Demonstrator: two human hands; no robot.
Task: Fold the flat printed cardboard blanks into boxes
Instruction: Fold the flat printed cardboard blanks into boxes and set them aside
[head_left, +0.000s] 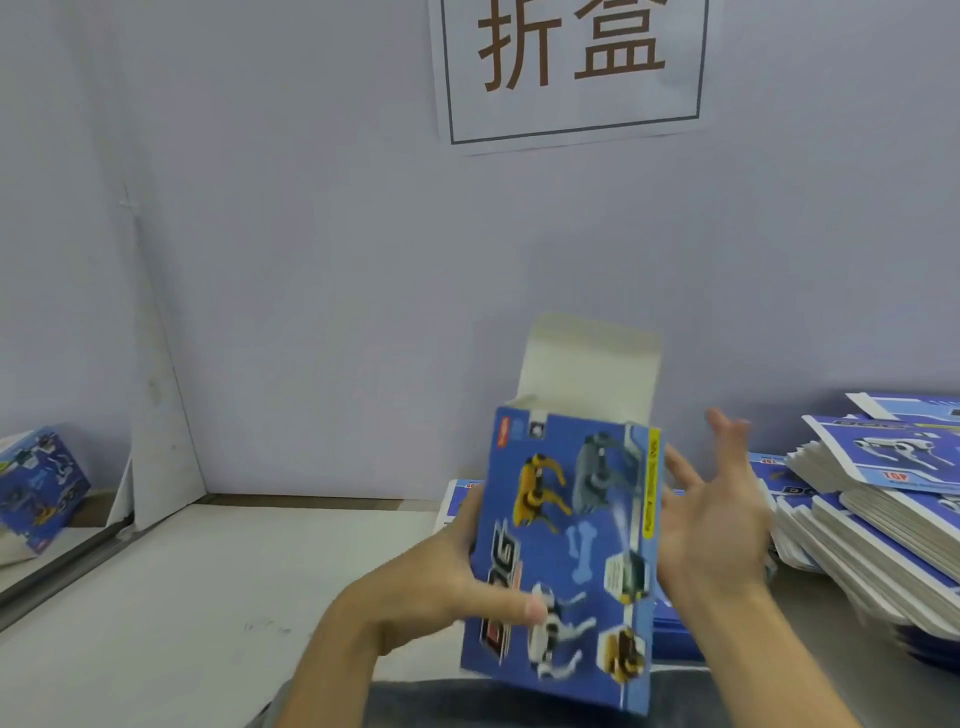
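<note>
Pale surface (218, 597): left hand (441, 587) grips an erected blue printed cardboard box (566, 561), top flap unclosed; right hand (717, 525) spread wide; flat blanks stack (883, 519) at 3 o'clock awaits folding.

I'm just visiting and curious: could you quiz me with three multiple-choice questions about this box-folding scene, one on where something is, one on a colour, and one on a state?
1. Where do the flat blanks lie?
A. On the table at the right
B. On the floor
C. On a shelf by the sign

2. What is the held box's main colour?
A. Red
B. Green
C. Blue

3. How is the box's top flap?
A. Tucked shut
B. Standing open
C. Torn off

Answers:
1. A: the stack of flat blanks sits on the table at the right.
2. C: the box in the grip of the left hand is blue.
3. B: the pale top flap stands upright, while the right hand is spread beside the box.
</note>
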